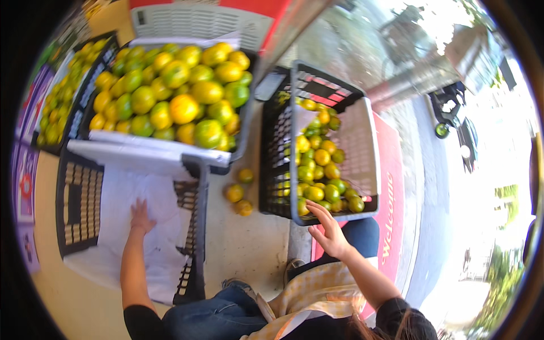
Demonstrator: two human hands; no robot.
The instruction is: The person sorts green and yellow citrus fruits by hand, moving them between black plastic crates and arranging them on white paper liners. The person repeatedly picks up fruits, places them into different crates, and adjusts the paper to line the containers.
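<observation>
My left hand (143, 217) reaches down into a black plastic crate (80, 250) and rests, fingers spread, on the white paper (127, 182) lining it. No fruit shows in this crate. My right hand (329, 231) hovers at the near rim of a second black crate (275, 187), its fingers apart and holding nothing. Green-and-yellow citrus fruits (321, 157) lie inside that crate, against pale paper on its right wall (357, 140). One citrus fruit (302, 207) sits just by my right fingertips.
A heaped crate of citrus (176, 95) stands behind the paper-lined one, with another fruit crate (57, 108) to its left. Several loose fruits (234, 193) lie on the floor (246, 250) between the crates. A red mat (389, 204) bearing writing runs along the right, beside the street (431, 238).
</observation>
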